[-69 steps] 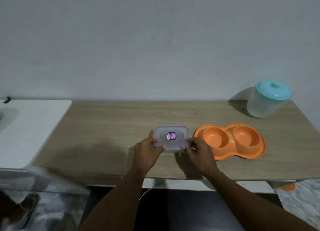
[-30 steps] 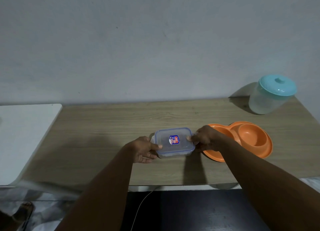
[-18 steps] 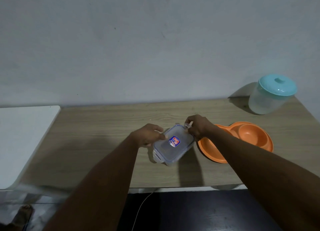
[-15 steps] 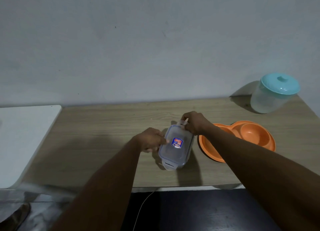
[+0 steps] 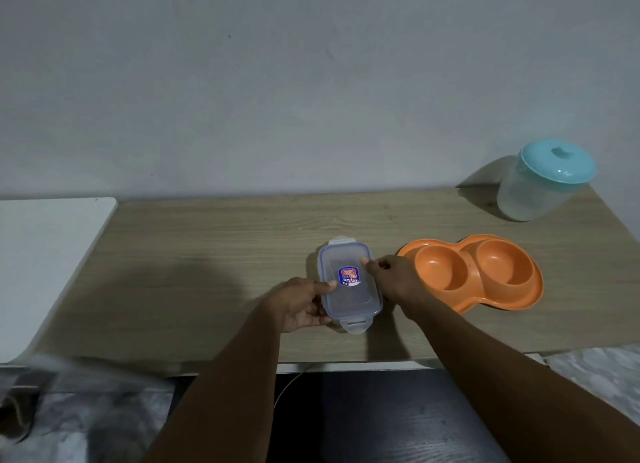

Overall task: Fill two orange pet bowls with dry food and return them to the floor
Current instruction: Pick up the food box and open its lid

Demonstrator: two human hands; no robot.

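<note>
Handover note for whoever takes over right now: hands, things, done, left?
Left hand grips the clear lidded box, left side; right hand pinches its right edge.
Box sits on the table, lid on, end latches look flipped out.
Orange double bowl lies empty beside it on the right; teal-lidded jar behind.
Done: bowl up on table.
Left: remove lid, fill both bowls, return to floor.

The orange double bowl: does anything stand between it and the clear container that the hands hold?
Only the right hand lies between the clear container and the orange double bowl; no other thing stands between them. The lid is still on the container, so it must come off before pouring.
</note>
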